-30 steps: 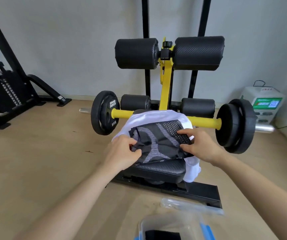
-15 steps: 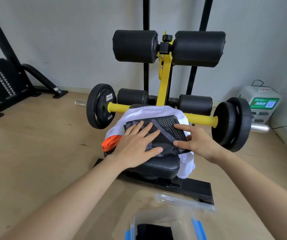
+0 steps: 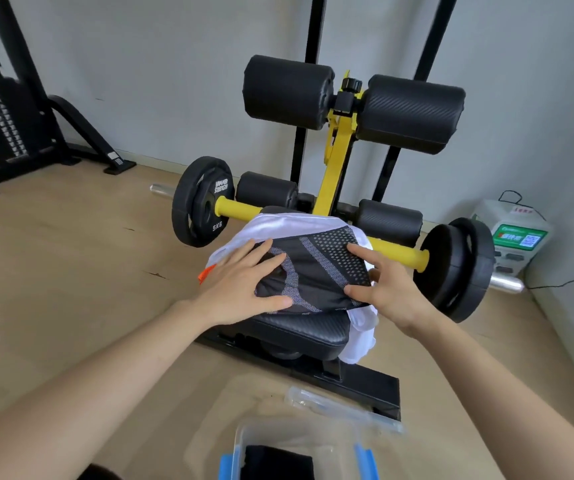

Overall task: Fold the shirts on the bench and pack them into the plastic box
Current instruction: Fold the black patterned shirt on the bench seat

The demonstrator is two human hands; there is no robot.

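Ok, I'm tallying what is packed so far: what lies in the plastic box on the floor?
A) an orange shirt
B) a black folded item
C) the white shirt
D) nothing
B: a black folded item lies in the plastic box, while the white shirt and the patterned black shirt are on the bench.

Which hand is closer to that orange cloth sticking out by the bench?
Left. The left hand lies flat on the black shirt, right beside the orange cloth; the right hand is at the shirt's far edge.
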